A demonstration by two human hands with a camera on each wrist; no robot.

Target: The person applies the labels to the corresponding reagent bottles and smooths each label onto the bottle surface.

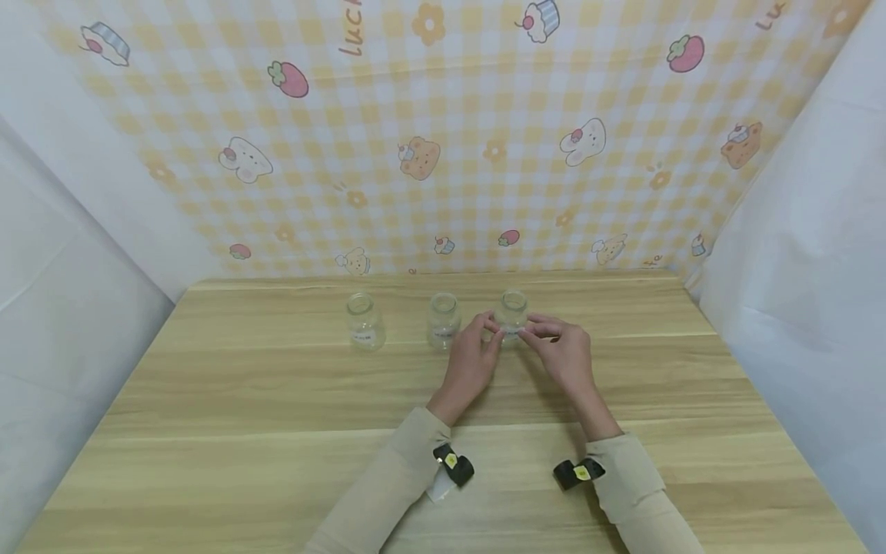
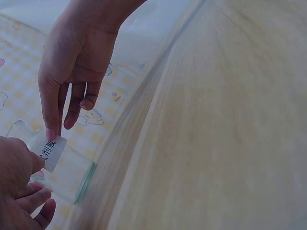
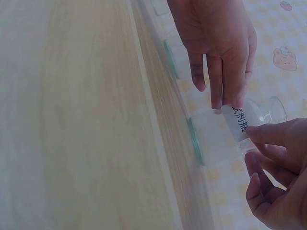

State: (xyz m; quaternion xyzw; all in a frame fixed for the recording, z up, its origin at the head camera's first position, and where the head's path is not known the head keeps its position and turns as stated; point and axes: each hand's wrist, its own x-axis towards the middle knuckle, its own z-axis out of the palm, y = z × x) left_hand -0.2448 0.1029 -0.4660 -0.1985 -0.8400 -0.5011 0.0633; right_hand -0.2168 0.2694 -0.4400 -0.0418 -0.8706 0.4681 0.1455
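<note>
A clear glass jar [image 1: 513,306] stands upright at the back of the table between both hands. Across its near side lies a white label [image 2: 53,152] with dark handwritten characters. My left hand [image 1: 473,358] pinches the label's left end, its thumb and index finger close to the glass. At the opposite end, the right hand [image 1: 567,354] holds the label with its thumb on the paper; the other fingers [image 3: 261,191] curl beside the jar. How firmly the label sticks to the glass cannot be seen.
Two similar labelled jars stand to the left, one close by [image 1: 443,317] and another farther off [image 1: 363,319]. A small pale piece of paper [image 1: 441,486] lies partly under the left sleeve. A checkered cloth [image 1: 457,208] hangs behind the wooden table [image 1: 242,431].
</note>
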